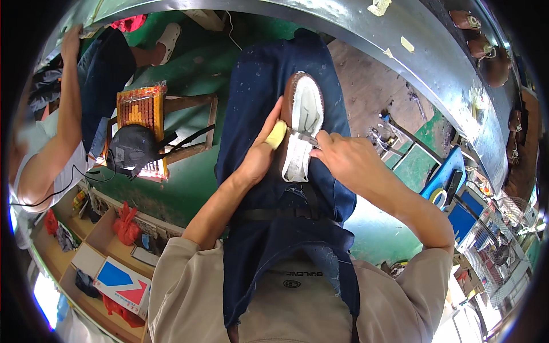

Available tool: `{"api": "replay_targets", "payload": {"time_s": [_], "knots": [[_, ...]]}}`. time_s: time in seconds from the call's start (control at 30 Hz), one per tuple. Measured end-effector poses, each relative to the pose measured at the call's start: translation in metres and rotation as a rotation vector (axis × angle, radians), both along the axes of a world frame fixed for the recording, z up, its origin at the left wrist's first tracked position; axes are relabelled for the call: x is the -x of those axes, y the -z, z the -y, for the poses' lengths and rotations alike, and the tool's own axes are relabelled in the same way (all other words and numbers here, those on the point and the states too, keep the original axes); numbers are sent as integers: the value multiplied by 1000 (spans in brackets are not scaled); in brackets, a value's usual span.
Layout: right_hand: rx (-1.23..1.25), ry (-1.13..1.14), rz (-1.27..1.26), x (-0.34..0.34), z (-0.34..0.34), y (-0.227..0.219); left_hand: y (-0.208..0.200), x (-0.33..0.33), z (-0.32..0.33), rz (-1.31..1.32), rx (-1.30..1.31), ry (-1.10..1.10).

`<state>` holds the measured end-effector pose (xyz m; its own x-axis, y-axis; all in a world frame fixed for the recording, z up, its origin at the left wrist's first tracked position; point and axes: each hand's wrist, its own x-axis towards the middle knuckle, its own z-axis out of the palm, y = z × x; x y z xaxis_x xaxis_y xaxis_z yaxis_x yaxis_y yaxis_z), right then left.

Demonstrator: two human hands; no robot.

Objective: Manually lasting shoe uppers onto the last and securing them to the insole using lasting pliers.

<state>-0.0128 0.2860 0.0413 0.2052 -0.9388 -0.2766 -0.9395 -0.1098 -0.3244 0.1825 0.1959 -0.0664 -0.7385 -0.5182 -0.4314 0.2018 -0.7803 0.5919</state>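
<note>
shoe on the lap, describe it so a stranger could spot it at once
Start at the dark blue apron over the person's knees in mid-frame. On it lies a brown shoe, upside down with a pale whitish bottom, between the left hand and right hand. The other brown shoes sit on the grey bench.

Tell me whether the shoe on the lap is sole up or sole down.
Sole up. The shoe lies on the dark apron with its pale bottom facing the camera, brown edge around it, between the left hand and right hand.
</note>
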Motion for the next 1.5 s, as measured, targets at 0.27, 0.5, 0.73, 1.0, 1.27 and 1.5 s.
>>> {"api": "replay_targets", "payload": {"time_s": [0.27, 0.5, 0.73, 1.0, 1.27, 1.5], "knots": [[-3, 635, 397, -28, -20, 49, 7, 14, 8, 145, 476, 125], [55, 553, 332, 6, -27, 20, 11, 11, -8, 403, 902, 161], [-35, 233, 200, 1, -8, 41, 4, 1, 5, 242, 829, 369], [-656, 537, 938, 42, 17, 20, 11, -3, 4, 208, 798, 342], [-128, 793, 658, -21, -24, 44, -17, 44, 21, 241, 303, 148], [-243, 1174, 1141, -1, -50, 44, 9, 29, 40, 569, 753, 315]]}}
